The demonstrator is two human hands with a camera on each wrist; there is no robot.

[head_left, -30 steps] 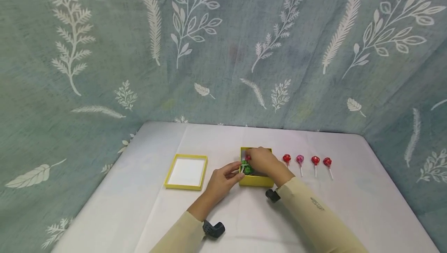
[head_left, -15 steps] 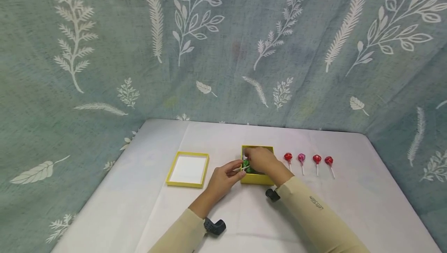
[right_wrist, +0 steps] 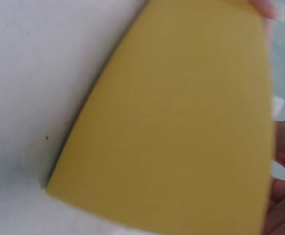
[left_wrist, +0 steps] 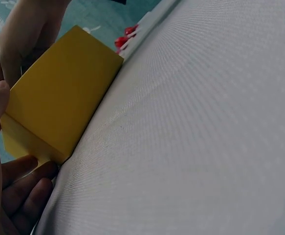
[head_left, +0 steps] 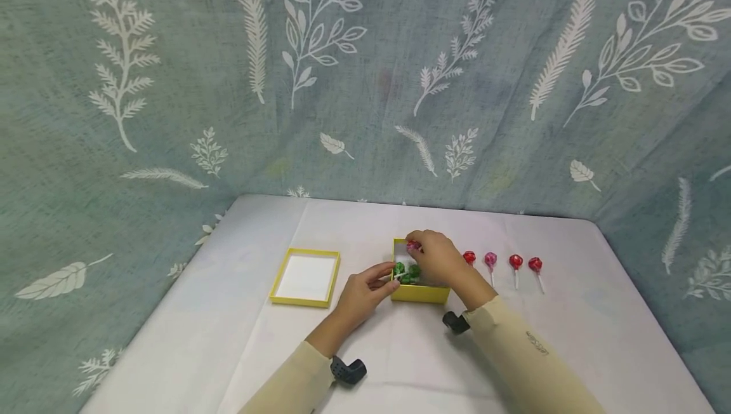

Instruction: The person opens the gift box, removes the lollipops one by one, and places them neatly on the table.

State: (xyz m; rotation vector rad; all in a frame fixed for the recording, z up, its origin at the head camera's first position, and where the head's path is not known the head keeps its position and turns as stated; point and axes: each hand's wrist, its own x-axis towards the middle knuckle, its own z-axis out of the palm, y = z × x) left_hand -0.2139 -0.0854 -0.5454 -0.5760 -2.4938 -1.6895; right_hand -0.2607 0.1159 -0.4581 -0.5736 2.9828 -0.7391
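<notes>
A yellow open-topped box [head_left: 419, 294] stands on the white table. My left hand [head_left: 361, 293] grips its left side; in the left wrist view the thumb is at the rim and the fingers lie along the wall. Green-wrapped lollipops [head_left: 412, 270] lie inside, with a white stick near my left thumb. Over the back of the box my right hand [head_left: 436, 256] pinches a pinkish-red wrapped lollipop [head_left: 412, 246], its stick hidden. The yellow wall [right_wrist: 181, 122] fills most of the right wrist view, with right-hand fingers [right_wrist: 284, 196] at its edge.
Left of the box lies a shallow yellow-edged lid [head_left: 305, 279], white inside up. Several lollipops stand in a row to the right, among them a pink one [head_left: 490, 259] and a red one [head_left: 535, 265]. A leaf-patterned cloth [head_left: 365, 84] hangs behind the table.
My right hand has risen from inside the box and shifted slightly right and back, bringing the pinkish-red lollipop into sight. My left hand stays at the box's left side.
</notes>
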